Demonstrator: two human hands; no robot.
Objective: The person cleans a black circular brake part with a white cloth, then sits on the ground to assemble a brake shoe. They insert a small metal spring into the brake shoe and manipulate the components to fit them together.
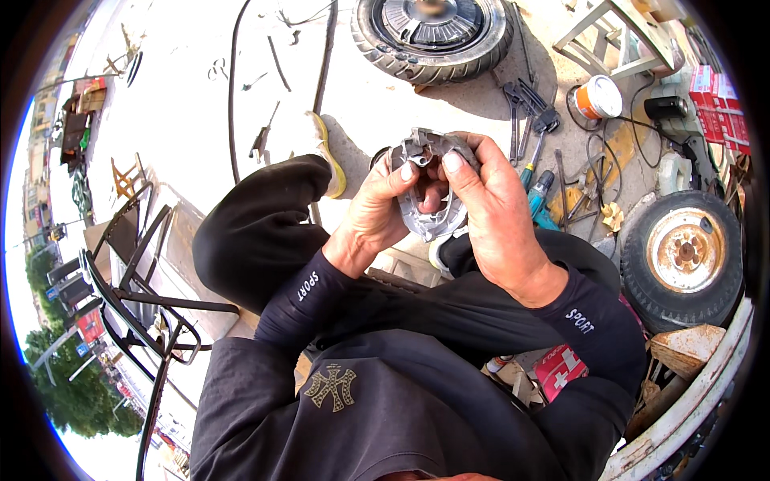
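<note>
Hands together at chest height, both clamped on a grey cast-metal part [429, 188]: left hand [377, 212] gripping its left edge, thumb over the rim; right hand [497, 212] closed round its right edge. Dark sleeves and bent knees close below, little free room there. Beyond, open pale concrete floor [184, 80] to the left, with loose rods. Pliers [521, 100] and a blue drill [539, 196] crowding the right. Farther off, a scooter wheel [433, 32] at top, a rusty-hubbed tyre [682, 256] at right.

Both hands raised together, left [375, 210], right [499, 210], fingers curled.
</note>
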